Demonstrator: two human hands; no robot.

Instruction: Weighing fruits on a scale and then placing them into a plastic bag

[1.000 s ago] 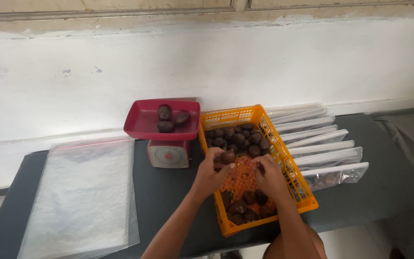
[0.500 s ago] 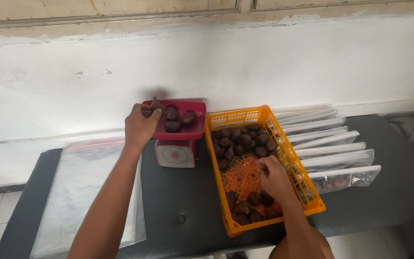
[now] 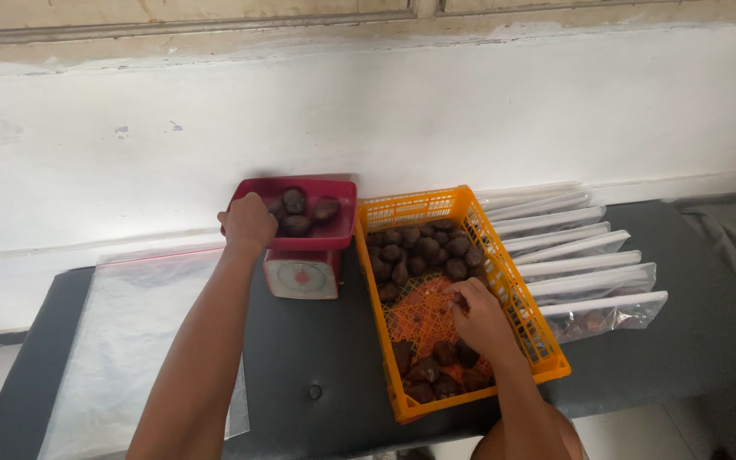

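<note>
The left hand point(image 3: 250, 223) rests curled in the red plastic pan point(image 3: 338, 232) of a small kitchen scale point(image 3: 301, 278), knuckles up; whether it grips one of the dark, scaly round fruits point(image 3: 296, 213) there I cannot tell. The right hand point(image 3: 480, 317) pinches something small inside the orange lattice crate point(image 3: 513, 294), amid more fruits. Clear plastic bags point(image 3: 151, 336) lie flat far left; filled, glossy ones point(image 3: 585, 277) are fanned out on the right.

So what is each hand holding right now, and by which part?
Left hand rests in the red scale tray over a dark fruit; the grip is hidden. Right hand lies in the orange basket; fingers curled, contents hidden.
</note>
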